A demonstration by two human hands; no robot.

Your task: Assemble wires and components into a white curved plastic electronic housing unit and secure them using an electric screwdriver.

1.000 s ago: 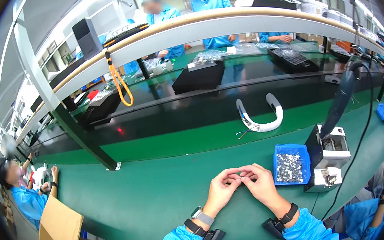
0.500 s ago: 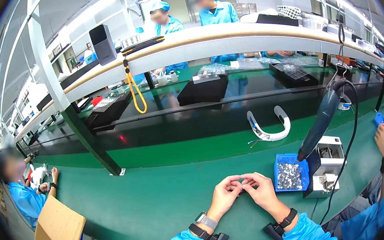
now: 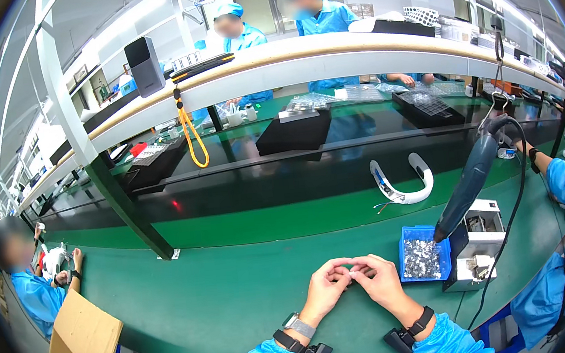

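Beside the blue bin (image 3: 416, 233) of small parts (image 3: 422, 258), left hand (image 3: 327, 288) and right hand (image 3: 381, 281) pinch closed, anything held hidden.

A wood-edged shelf (image 3: 325, 55) on metal posts (image 3: 62, 95) stood above the green workbench (image 3: 231, 283); overhead strip lights (image 3: 109, 36) brightened the pale-walled room.

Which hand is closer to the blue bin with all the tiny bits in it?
The right. The right hand is just left of the blue bin, not touching it; the left hand is farther left, beyond the right one.
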